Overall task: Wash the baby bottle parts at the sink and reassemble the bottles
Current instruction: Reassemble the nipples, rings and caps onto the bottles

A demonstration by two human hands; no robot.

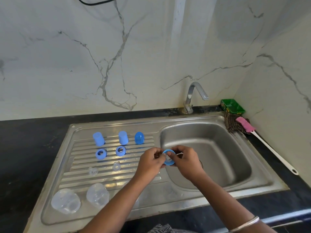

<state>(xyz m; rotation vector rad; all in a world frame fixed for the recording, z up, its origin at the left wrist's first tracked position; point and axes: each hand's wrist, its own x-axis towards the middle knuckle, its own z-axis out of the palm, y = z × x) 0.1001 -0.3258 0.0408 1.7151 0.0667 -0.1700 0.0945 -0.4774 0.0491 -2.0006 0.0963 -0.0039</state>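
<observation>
Blue bottle ring (168,159): gripped by left hand (150,161) and right hand (184,159), held over sink basin (218,148) left edge.

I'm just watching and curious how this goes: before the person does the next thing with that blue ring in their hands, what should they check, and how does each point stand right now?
1. Blue plastic collar ring held firmly: ok, left hand and right hand both pinch it, over the edge of the steel sink basin.
2. Clear teat seated in the ring: cannot tell, fingers hide it.
3. Spare clear silicone teats within reach on the ribbed steel drainboard: ok.
4. Clear plastic bottle bodies ready at the near edge: ok.
5. Chrome tap off: ok, no water is visible.
</observation>
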